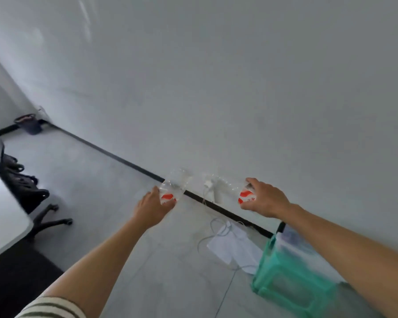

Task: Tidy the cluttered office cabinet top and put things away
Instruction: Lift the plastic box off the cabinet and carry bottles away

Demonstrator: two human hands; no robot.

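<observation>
Bottles, two, clear plastic with red-and-white labels, one in each hand, held out at arm's length above the floor and in front of a pale wall. The left bottle (173,188) has its long axis running from the palm up and to the right, neck end pointing away from the person toward the wall; the left hand (152,208) wraps its base and label end, grip clamped on it. The right bottle (233,189) lies closer to level, its long axis running leftward from the palm, neck end pointing toward the left bottle; the right hand (265,198) covers its base from above, grip clamped on it. The two neck ends are near each other but apart. Motion blur hides caps and finer label detail.

Below the bottles, a black skirting strip (115,156) marks the foot of the wall. A white charger (209,182) sits at the wall behind the right bottle, its cable (205,239) trailing down over white papers (233,246) on the floor. A green stool (290,281) stands at lower right, partly behind the right forearm. At far left: a white bench (2,216), a black chair (30,196), and a dark bin (29,125) in the corner. A striped sleeve (53,308) shows at the bottom edge.
</observation>
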